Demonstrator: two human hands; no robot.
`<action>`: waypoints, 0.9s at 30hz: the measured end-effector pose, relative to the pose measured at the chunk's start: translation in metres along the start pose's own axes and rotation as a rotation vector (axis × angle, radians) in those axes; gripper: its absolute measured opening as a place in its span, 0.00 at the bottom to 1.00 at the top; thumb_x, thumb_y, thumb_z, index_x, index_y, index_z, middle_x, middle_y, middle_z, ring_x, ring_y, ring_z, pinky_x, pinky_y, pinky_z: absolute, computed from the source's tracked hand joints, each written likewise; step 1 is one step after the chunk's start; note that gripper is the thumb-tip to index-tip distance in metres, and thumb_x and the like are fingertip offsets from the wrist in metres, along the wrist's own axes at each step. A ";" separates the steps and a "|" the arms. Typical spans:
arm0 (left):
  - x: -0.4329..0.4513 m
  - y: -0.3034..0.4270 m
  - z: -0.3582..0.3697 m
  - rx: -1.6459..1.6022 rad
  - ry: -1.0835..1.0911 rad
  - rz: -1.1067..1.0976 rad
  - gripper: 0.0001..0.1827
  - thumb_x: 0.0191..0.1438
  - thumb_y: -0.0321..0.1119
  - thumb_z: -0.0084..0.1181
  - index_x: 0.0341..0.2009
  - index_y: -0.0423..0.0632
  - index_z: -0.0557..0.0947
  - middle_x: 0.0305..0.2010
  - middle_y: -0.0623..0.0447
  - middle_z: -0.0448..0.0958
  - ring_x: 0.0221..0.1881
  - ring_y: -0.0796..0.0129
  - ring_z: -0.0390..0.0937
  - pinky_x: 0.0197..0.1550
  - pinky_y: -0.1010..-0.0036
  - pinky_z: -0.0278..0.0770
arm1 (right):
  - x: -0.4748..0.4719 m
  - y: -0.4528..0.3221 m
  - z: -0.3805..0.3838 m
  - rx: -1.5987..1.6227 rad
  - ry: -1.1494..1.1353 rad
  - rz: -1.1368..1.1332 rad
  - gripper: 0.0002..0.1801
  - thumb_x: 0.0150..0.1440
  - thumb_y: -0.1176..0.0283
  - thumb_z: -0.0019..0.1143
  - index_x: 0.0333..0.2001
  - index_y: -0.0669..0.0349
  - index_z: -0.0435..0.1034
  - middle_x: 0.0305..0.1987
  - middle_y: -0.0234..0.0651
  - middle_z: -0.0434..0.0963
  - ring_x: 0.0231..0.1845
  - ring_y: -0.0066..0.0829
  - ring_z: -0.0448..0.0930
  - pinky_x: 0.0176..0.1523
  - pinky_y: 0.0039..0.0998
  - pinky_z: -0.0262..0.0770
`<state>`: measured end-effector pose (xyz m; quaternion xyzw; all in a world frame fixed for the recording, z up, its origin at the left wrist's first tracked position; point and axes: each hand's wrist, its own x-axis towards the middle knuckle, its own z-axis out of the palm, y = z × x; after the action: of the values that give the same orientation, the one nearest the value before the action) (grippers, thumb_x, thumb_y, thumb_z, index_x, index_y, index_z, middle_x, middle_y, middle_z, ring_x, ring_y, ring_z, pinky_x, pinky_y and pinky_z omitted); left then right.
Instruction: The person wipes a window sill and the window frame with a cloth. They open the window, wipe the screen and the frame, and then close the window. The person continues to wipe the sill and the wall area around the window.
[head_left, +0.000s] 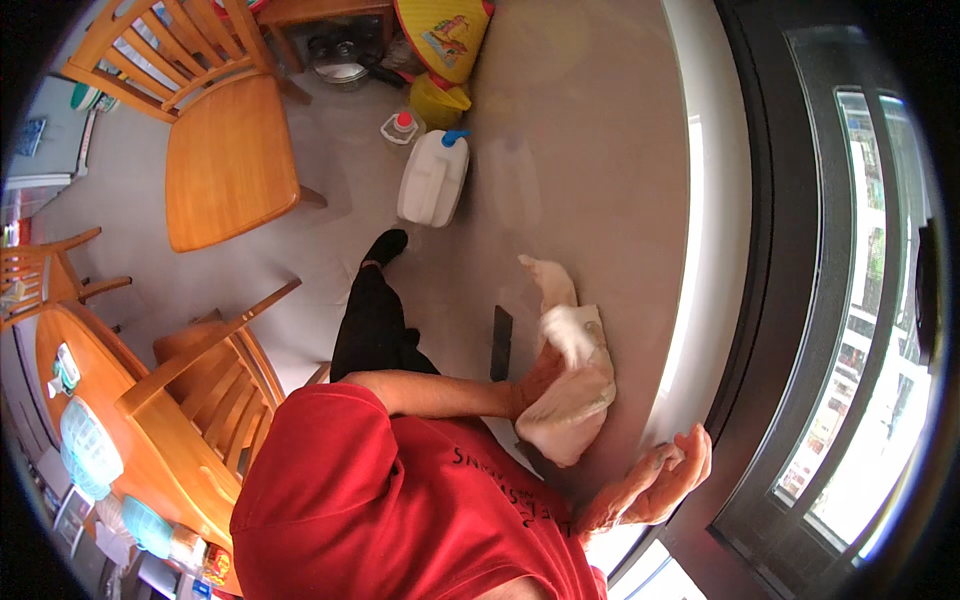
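Observation:
My left hand (541, 375) reaches across in front of me and is partly hidden by a pale, crumpled cloth (566, 427) gripped in it. The cloth hangs in folds over the floor, and a blurred white part lies over the fingers. To the right, near the white strip beside the door, my right hand (651, 480) is raised with loosely curled fingers and holds nothing. A flat dark rectangular object (501, 343) lies on the floor left of the cloth. Farther ahead stands a white plastic jerrycan (433, 180) with a blue spout.
A clear bottle with a red cap (401, 126) stands beside the jerrycan. Behind it are a yellow conical hat (450, 37) and a lidded pan (341, 69). Wooden chairs (229, 165) and a wooden table (150, 420) are at left. A dark glazed door (795, 300) borders the right.

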<state>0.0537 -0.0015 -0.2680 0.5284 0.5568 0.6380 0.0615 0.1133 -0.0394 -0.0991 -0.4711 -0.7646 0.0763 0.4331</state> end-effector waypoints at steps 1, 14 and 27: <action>0.007 -0.007 -0.002 0.020 0.009 0.007 0.30 0.63 0.44 0.34 0.66 0.45 0.53 0.67 0.41 0.54 0.66 0.46 0.52 0.68 0.57 0.48 | -0.001 0.002 0.000 -0.013 0.004 -0.017 0.20 0.58 0.76 0.44 0.54 0.68 0.68 0.55 0.42 0.68 0.44 0.27 0.68 0.42 0.24 0.64; 0.092 -0.255 -0.003 0.424 0.045 -0.301 0.27 0.65 0.44 0.35 0.66 0.49 0.57 0.67 0.49 0.59 0.66 0.56 0.55 0.68 0.63 0.49 | -0.006 0.001 -0.011 -0.163 -0.123 0.098 0.23 0.50 0.77 0.42 0.51 0.72 0.67 0.53 0.55 0.66 0.54 0.43 0.68 0.54 0.36 0.65; 0.023 -0.190 0.004 -0.419 0.358 -1.489 0.29 0.63 0.51 0.34 0.58 0.41 0.66 0.59 0.38 0.63 0.60 0.45 0.60 0.61 0.56 0.58 | 0.003 -0.002 -0.014 -0.194 -0.227 0.038 0.25 0.47 0.72 0.47 0.52 0.67 0.68 0.56 0.50 0.65 0.50 0.38 0.68 0.44 0.30 0.65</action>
<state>-0.0504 0.0870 -0.4021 -0.1161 0.6336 0.5958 0.4798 0.1211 -0.0422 -0.0877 -0.5134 -0.8034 0.0631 0.2950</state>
